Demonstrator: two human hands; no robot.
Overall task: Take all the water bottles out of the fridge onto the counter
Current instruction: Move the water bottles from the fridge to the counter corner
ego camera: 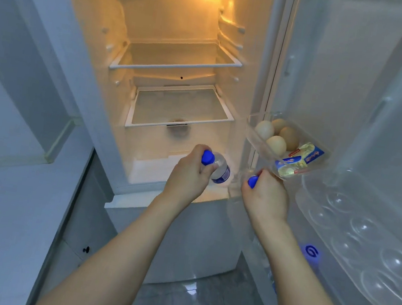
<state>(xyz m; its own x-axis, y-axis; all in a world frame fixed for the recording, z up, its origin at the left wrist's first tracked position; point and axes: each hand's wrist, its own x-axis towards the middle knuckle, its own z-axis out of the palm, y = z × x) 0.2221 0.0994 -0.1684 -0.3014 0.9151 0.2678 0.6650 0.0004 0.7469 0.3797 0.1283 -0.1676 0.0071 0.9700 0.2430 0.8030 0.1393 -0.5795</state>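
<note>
While the white fridge (pixel 78 62) stands open, the left hand (pixel 188 173) grips a clear blue-capped plastic water bottle (pixel 219 169) near its lower front, and the right hand (pixel 265 193) grips a second blue-capped bottle (pixel 252 181) beside the clear door tray (pixel 252 131) of brown eggs (pixel 276 143) and butter packets (pixel 299 159); a third blue cap (pixel 311 252) shows lower in the door.

Clear glossy plastic bottle (pixel 220 170), blue cap (pixel 207 158)

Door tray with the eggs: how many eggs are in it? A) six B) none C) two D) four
D: four eggs sit in the clear door tray, next to the butter packs.
</note>
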